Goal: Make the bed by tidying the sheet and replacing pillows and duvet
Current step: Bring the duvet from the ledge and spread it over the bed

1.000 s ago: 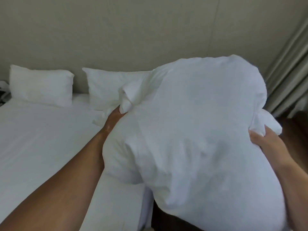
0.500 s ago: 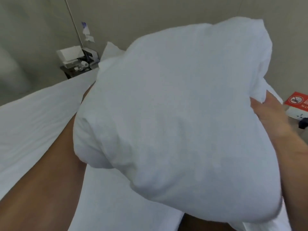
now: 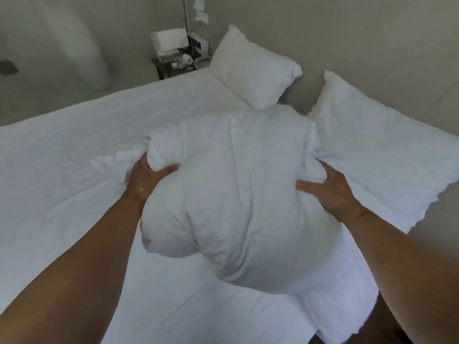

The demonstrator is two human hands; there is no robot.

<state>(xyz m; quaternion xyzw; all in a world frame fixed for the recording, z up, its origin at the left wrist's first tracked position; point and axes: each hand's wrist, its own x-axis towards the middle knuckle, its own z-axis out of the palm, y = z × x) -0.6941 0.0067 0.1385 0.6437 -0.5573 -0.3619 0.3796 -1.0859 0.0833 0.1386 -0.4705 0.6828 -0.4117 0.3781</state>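
Left hand [image 3: 146, 177] grips the bunched left corner of the held pillow [image 3: 236, 194], fingers curled into the fabric. Right hand [image 3: 327, 189] clamps its right edge, thumb flat on the front, fingers dug into folds. The pillow sits between both hands, over the white sheet [image 3: 74, 150]; whether its bottom touches is unclear. Second pillow [image 3: 372, 145] lies just beyond the right hand, touching the held one. Third pillow [image 3: 253, 70] is farther ahead, between the hands. Dark nightstand [image 3: 171, 68] with a white box [image 3: 169, 42] stands far beyond the left hand; labels there are too blurred to read.
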